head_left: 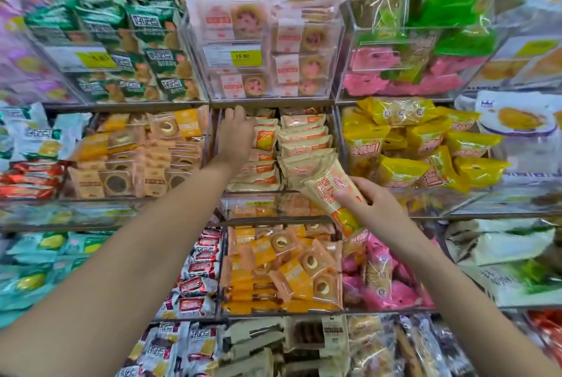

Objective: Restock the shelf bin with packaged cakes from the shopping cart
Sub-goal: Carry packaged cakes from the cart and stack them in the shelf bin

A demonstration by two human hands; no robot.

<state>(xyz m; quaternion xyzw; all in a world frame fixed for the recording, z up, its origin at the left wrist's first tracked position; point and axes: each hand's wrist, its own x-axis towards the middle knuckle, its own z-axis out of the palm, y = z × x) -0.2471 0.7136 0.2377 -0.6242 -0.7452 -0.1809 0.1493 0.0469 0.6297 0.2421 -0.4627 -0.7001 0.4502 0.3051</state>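
Note:
The clear shelf bin in the middle row holds stacked beige-and-orange packaged cakes. My left hand reaches deep into the bin's left side, fingers curled over the top of the left stack of packages; whether it grips one I cannot tell. My right hand holds one beige-and-orange cake package at the bin's front right, its far end lying against the right stack. The shopping cart is out of view.
Neighbouring clear bins surround it: orange ring cakes left, yellow packs right, pink tart packs above with a yellow price tag, orange cakes below. Metal shelf edges run between rows.

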